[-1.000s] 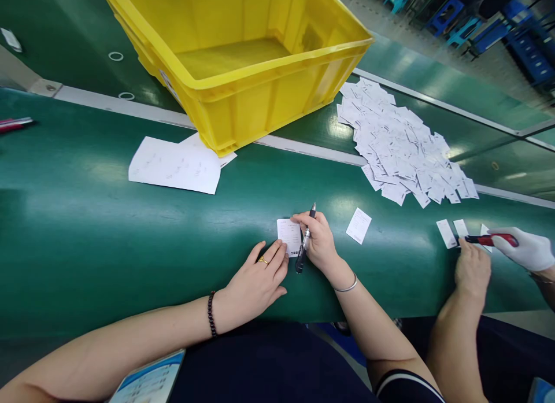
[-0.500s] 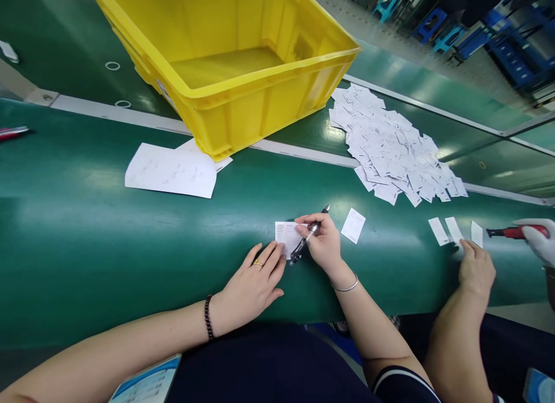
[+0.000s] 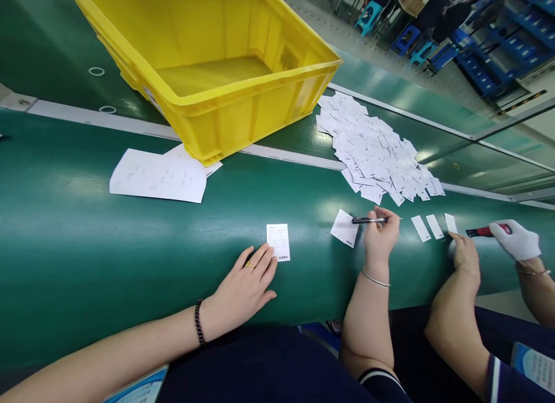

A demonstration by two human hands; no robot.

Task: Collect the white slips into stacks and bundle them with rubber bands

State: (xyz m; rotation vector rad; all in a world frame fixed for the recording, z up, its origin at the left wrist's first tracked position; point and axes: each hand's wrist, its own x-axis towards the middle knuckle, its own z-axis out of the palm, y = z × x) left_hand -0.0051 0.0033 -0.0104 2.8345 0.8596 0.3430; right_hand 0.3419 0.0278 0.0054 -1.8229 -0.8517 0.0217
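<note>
My left hand [image 3: 247,281] lies flat, its fingertips on the lower left edge of a small white printed card [image 3: 278,239]. My right hand [image 3: 381,232] is closed around a black pen [image 3: 370,220]. The pen lies roughly level, with one end over the edge of another white card [image 3: 344,228]. That card sits tilted on the green table, and I cannot tell whether it is a single card or a stack.
A yellow crate [image 3: 260,111] stands behind, partly over white sheets [image 3: 160,176]. A large pile of cards [image 3: 373,145] lies back right. Beside me, a co-worker's bare hand [image 3: 466,255] touches cards; a gloved hand [image 3: 518,240] holds a red-and-black tool [image 3: 488,230].
My right hand has moved right with the pen, off the card under my left hand, to the tilted card. That card's outline looks larger. The whole view has shifted slightly.
</note>
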